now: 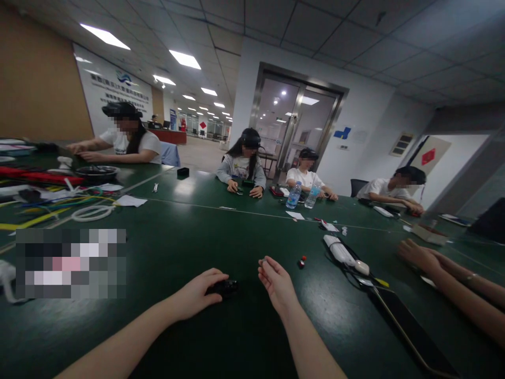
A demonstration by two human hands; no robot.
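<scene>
My left hand [201, 296] is wrapped round a small black object [228, 286] low over the green table [189, 347]; its thumb and fingers grip the object's left end. To the right, my right hand [278, 284] is turned partly palm up, with thumb and forefinger pinched on a tiny greyish piece [264, 260], too small to identify. A gap separates the two hands. Beyond my right hand, on its right, a small red and black item [302, 261] lies on the table.
A white power strip [338, 249] with cables and a dark tablet-like device [414, 329] lie at the right, near another person's hands [420, 255]. Coloured cables [51, 210] cover the left side. Across the table sit several people, with two water bottles [294, 195].
</scene>
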